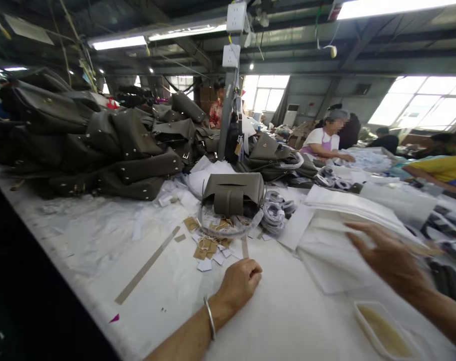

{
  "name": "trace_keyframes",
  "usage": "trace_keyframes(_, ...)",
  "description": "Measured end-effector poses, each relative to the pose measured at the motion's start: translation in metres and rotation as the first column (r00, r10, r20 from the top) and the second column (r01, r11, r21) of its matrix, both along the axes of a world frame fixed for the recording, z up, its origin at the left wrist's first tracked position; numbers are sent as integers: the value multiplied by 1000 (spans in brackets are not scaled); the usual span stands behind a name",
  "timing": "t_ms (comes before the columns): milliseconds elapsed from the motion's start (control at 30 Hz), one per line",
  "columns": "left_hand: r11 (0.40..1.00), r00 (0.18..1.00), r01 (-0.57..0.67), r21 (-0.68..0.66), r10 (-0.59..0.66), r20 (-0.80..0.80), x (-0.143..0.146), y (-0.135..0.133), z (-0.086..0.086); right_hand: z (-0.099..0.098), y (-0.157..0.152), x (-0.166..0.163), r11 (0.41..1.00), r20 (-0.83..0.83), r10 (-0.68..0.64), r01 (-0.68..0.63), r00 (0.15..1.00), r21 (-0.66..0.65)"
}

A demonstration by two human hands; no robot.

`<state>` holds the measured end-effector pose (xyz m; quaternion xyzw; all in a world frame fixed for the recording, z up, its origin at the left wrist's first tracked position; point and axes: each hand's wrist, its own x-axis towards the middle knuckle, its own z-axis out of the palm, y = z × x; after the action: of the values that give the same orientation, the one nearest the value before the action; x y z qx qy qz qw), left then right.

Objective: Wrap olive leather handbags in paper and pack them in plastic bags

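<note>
My left hand (241,281), with a silver bangle at the wrist, rests on the white tabletop with its fingers curled; nothing shows in it. Just beyond it lie several brown and white hang tags (209,250) with strings. To the right, my right hand (391,258) is slightly blurred, fingers stretched out over a stack of white paper sheets (329,250). Whether it pinches a sheet does not show. Behind the tags stands a small dark grey-green handbag (233,193), its strap wrapped in pale covering. Coiled wrapped straps (275,213) lie beside the bag.
A big heap of dark handbags (111,145) fills the back left. A shallow tray (384,328) with yellowish contents stands at the front right. A metal post (230,105) with sockets rises behind the handbag. Across the tables, a co-worker in a purple apron (325,143) handles white material.
</note>
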<state>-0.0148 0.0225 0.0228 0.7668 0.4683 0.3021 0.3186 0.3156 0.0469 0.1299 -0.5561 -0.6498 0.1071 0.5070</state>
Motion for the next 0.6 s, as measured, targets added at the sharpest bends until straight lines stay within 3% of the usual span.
trace_keyframes(33, 1000, 1000, 17, 17, -16, -4, 0, 0, 0, -6, 8, -30, 994, 257, 69, -88, 964, 64)
trace_keyframes(100, 997, 999, 47, 61, -45, -31, 1, 0, -2, -20, 28, -96, 941, 572, 306, -332, 761, -62)
trace_keyframes(167, 993, 996, 67, 94, -61, -69, 3, 0, -5, -34, 48, -156, 898, 657, 399, -417, 640, -139)
trace_keyframes(267, 987, 989, 108, 117, -94, -117, 9, 0, -10, -39, 75, -207, 881, 651, 472, -358, 595, -311)
trace_keyframes(367, 978, 982, 156, 141, -138, -127, 14, -1, -14, -13, 102, -215, 908, 647, 416, -256, 639, -331)
trace_keyframes(433, 973, 982, 170, 157, -153, -114, 17, -1, -15, 19, 120, -211, 954, 585, 295, -198, 755, -226)
trace_keyframes(533, 978, 989, 147, 145, -140, -53, 18, 0, -15, 78, 142, -210, 994, 291, 113, -107, 950, -36)
trace_keyframes(600, 993, 995, 77, 90, -83, 62, 16, 5, -13, 117, 146, -215, 993, 75, 87, -93, 993, 74)
